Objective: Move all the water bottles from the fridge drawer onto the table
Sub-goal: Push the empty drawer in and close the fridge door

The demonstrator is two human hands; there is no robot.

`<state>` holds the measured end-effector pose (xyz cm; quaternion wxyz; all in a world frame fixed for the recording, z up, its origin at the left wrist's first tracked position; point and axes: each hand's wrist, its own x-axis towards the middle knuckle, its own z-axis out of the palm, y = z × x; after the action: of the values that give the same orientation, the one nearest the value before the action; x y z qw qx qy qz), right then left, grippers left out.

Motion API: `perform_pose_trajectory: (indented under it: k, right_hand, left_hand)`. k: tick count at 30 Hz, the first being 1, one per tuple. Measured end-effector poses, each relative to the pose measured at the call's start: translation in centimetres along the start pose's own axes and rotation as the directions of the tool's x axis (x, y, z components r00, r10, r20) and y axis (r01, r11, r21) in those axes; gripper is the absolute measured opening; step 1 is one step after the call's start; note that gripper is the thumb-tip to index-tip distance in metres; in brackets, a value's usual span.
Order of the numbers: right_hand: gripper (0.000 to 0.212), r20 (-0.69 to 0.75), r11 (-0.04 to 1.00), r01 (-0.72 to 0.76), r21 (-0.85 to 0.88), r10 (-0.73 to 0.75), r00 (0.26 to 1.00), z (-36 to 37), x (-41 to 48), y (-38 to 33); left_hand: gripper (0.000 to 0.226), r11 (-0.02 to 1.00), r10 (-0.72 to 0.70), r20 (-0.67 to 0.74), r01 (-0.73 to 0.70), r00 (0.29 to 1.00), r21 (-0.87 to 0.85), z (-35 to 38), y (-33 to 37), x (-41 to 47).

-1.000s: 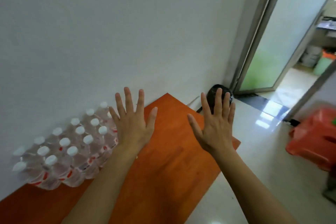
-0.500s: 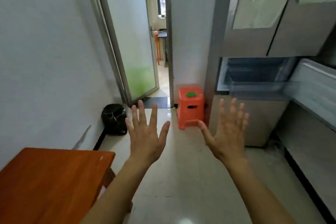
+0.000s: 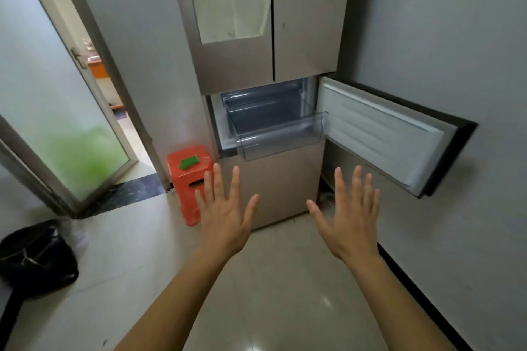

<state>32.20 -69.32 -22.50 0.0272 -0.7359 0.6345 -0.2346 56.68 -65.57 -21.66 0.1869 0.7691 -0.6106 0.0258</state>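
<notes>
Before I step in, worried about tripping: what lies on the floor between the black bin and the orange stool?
Head view: bare tile floor separates black bin from orange stool; nothing lies there.

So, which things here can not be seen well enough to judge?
Head view only:
- Fridge drawer: its clear front wall and the angle hide the floor; no bottles seen, cannot confirm.
- Table: outside the frame.
- Papers on the fridge: print too blurred.
- Room behind the frosted door: mostly hidden.

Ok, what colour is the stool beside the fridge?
Orange-red, with a small green piece on its top; the stool shows clearly in the head view, left of the fridge.
</notes>
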Motion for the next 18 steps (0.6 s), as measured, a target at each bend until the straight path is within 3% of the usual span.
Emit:
perform_pose_trajectory:
  k: [11,18]
  right_hand:
    - [0.092,0.025,0.999,-0.036,0.005,0.036,0.999,4.0,20.9,5.2]
    - [0.095,0.145,0.983,-0.044,0.179,0.018,0.989,9.3,31.6,6.5]
  left_hand:
    - [0.078,0.994,0.017,0.118,-0.004,0.993,-0.113,6.0,6.6,20.4]
    - [0.081,0.971,-0.102,0.230,0.148,0.968,-0.190,10.8,8.0,28.9]
